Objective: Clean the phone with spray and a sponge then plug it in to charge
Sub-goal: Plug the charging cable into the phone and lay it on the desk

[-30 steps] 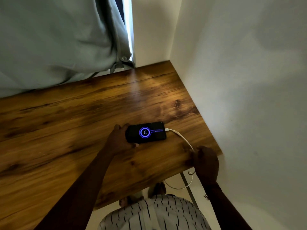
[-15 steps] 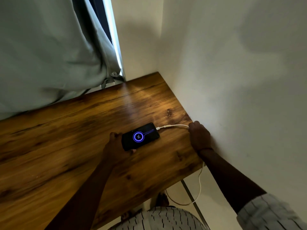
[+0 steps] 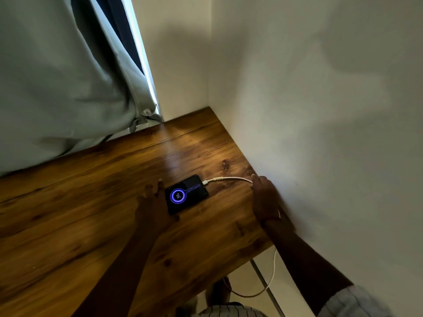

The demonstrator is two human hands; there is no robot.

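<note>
One phone (image 3: 186, 194) lay flat, long axis angled, plug end toward the wall
Your left hand (image 3: 153, 205) lay open-fingered beside it; your right hand (image 3: 263, 197) pinched the one cable (image 3: 229, 179)

Glossy wood-grain table (image 3: 91, 213), matt cloth curtain (image 3: 57, 76), glossy glass phone (image 3: 186, 194)

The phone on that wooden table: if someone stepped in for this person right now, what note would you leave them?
Left hand: resting at the phone's near end, steadying it.
Right hand: fingers on the white cable beside the wall.
Phone: flat on the table, cable plugged in, charging ring lit.
No spray or sponge in view, so cleaning cannot be confirmed.
Left: let go of both.
</note>
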